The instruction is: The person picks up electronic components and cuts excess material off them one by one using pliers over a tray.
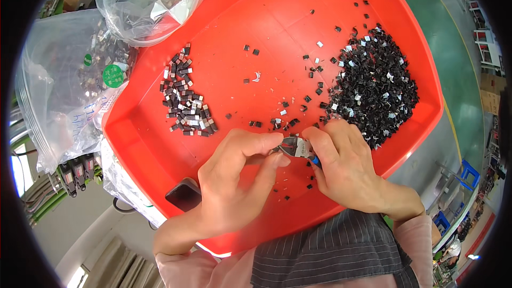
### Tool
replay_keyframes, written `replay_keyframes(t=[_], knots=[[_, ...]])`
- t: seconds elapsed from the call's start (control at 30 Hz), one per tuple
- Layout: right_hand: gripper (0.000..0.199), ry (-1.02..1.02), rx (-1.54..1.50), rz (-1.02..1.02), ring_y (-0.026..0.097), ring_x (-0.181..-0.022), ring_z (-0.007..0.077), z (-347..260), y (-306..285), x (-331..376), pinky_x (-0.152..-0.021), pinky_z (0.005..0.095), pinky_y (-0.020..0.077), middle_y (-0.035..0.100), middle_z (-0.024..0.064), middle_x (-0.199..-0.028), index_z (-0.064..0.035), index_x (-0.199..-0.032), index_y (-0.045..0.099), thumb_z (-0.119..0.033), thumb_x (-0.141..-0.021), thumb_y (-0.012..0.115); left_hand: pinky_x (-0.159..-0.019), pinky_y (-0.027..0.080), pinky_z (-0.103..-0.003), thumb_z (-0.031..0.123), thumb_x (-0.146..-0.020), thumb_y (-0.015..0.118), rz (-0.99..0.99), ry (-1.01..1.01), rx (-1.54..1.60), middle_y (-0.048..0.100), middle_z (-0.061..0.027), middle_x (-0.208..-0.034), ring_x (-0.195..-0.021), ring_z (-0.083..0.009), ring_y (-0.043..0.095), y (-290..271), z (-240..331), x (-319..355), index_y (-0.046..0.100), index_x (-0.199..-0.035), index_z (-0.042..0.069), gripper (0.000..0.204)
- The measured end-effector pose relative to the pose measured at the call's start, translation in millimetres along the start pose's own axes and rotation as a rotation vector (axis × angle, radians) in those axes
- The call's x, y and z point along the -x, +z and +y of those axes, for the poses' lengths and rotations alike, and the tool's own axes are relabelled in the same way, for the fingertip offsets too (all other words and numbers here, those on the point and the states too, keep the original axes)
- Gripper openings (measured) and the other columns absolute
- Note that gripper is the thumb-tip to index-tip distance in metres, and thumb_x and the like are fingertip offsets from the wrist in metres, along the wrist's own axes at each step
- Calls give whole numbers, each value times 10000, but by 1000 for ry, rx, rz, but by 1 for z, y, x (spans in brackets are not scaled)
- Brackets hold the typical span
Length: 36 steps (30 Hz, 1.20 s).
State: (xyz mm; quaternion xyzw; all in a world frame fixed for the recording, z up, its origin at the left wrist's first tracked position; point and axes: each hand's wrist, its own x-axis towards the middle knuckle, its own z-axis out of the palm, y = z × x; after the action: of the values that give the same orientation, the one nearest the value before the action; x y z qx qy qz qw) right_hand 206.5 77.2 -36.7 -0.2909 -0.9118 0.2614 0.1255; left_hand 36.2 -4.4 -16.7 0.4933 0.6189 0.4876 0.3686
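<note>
A large red tray (256,26) lies before me. My right hand (344,168) is closed round small cutting pliers (301,148) with a metal head and blue on the handle. Their jaws point left and meet the fingertips of my left hand (229,176). Thumb and forefinger of that hand are pinched together at the jaws; the small dark piece between them is mostly hidden. Left of my hands is a cluster of small black-and-silver connectors (184,101). To the right rises a big heap of black scraps (378,85) with white bits among them.
Loose scraps (290,122) are scattered mid-tray. A dark rectangular device (184,194) sits by the tray's near left wall. Beyond the left rim are a clear bag of parts (74,80) and an open plastic-lined container (149,10). Green flooring (426,21) shows at right.
</note>
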Motion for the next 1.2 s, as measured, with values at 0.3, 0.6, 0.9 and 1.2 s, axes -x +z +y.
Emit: replay_keyframes(t=[0.3, 0.6, 0.9, 1.2], knots=[[331, 72, -287, -130, 570, -751, 318, -2, -7, -2, -639, 407, 473, 530, 119, -819, -17, -992, 499, -36, -715, 680, -753, 556, -281, -136, -860, 497, -81, -287, 312, 611, -117, -929, -832, -180, 666, -7, 13, -5, 511, -1076, -38, 237], [500, 22, -102, -40, 507, -769, 268, 2, -1, 0, -663, 368, 391, 488, 90, -832, -15, -1085, 520, -21, -619, 702, -701, 574, -249, -154, -808, 566, -19, -180, 194, 598, -116, -949, -818, -197, 684, -5, 3, 1, 551, -1060, -38, 278], [474, 10, -78, 22, 492, -744, 250, 1, -1, 0, -640, 361, 370, 477, 74, -811, -25, -1068, 537, -3, -614, 670, -684, 587, -254, -167, -777, 593, 15, -74, 30, 593, -133, -934, -788, -207, 690, -1, 2, 2, 568, -1037, -48, 288], [397, 6, 4, -35, 472, -736, 250, 1, 2, 0, -622, 359, 369, 437, 83, -790, -16, -1044, 529, -7, -653, 598, -670, 582, -262, -181, -773, 584, -12, -10, -6, 589, -143, -910, -781, -217, 692, -2, 0, -2, 566, -1038, -48, 297]])
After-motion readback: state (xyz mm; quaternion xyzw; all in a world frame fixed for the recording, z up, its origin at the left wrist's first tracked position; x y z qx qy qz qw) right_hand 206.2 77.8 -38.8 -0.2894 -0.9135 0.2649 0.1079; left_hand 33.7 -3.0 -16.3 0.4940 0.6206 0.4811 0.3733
